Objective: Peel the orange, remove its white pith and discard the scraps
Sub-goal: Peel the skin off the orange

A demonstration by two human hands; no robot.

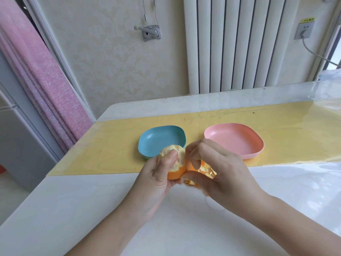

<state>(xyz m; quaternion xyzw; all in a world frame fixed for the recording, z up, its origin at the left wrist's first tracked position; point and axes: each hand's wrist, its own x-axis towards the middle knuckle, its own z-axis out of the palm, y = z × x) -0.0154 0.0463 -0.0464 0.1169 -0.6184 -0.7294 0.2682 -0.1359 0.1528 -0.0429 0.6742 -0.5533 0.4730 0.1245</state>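
Observation:
My left hand [158, 174] holds a partly peeled orange [177, 163] above the table, thumb pressed on its pale, pith-covered top. Orange skin still covers its lower part. My right hand [217, 169] grips a loose flap of peel [206, 170] that hangs off the orange's right side, fingers curled around it. Just behind the hands, a blue plate [156, 139] and a pink plate [234, 139] sit side by side on the yellow mat [114, 145]. Nothing lies in the visible part of either plate.
The white table [184, 228] reaches from the mat to the near edge. A radiator [236, 43] and wall stand behind the table. A pink curtain [42, 80] hangs at the left. A socket with a cable [304, 30] is at the far right.

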